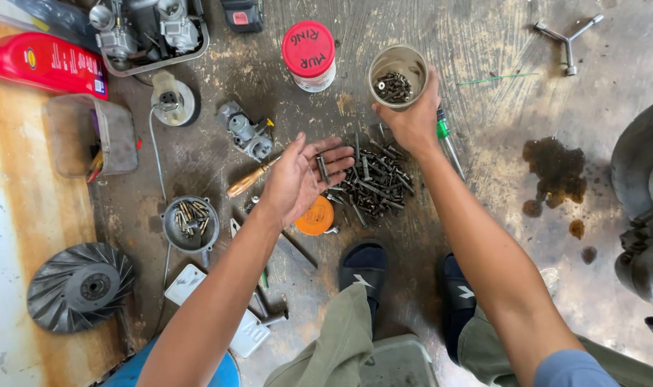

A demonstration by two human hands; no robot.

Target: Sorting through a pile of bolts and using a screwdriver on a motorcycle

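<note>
You are sorting dark bolts on the floor.
Your left hand (303, 174) is lying open, palm up, cradling one dark metal bolt (323, 169); your right hand (412, 118) is gripping a round tin cup of bolts (396, 75), beside a red-lidded white jar (310, 55).

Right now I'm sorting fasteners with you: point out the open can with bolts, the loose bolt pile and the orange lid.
open can (396, 66), head view: inner wall near the rim.
bolt pile (375, 185), head view: middle of the heap on the floor.
orange lid (316, 217), head view: its flat top.
</note>
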